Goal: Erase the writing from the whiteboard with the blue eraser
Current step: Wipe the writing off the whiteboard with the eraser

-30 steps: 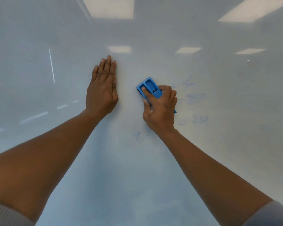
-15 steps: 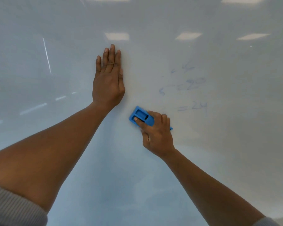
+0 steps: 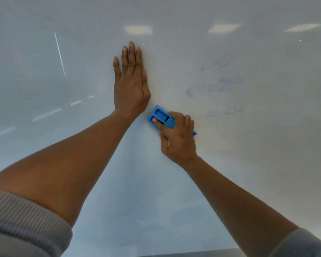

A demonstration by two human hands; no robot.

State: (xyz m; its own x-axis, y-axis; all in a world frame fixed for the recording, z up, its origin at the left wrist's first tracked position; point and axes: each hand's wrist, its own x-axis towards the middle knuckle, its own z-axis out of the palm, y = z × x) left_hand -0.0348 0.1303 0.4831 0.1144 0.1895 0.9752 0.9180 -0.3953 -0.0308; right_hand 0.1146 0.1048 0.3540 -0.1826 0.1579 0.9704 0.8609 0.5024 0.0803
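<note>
The whiteboard [image 3: 248, 164] fills the view. My right hand [image 3: 178, 140] grips the blue eraser [image 3: 160, 117] and holds it flat against the board, just below and right of my left wrist. My left hand [image 3: 131, 82] rests flat on the board with straight fingers pointing up. Faint, smeared blue writing [image 3: 224, 86] shows up and to the right of the eraser, with a "=24" line [image 3: 228, 111] lowest. Most of the eraser's right end is hidden under my fingers.
Ceiling lights [image 3: 138, 30] reflect in the glossy board near the top. A thin white line [image 3: 59, 53] and short dashes [image 3: 46, 115] show at the left. The board's lower edge [image 3: 183, 254] runs along the bottom.
My right hand has carried the eraser down from beside the writing to below my left hand, over a mark that no longer shows. My left hand has stayed flat on the board.
</note>
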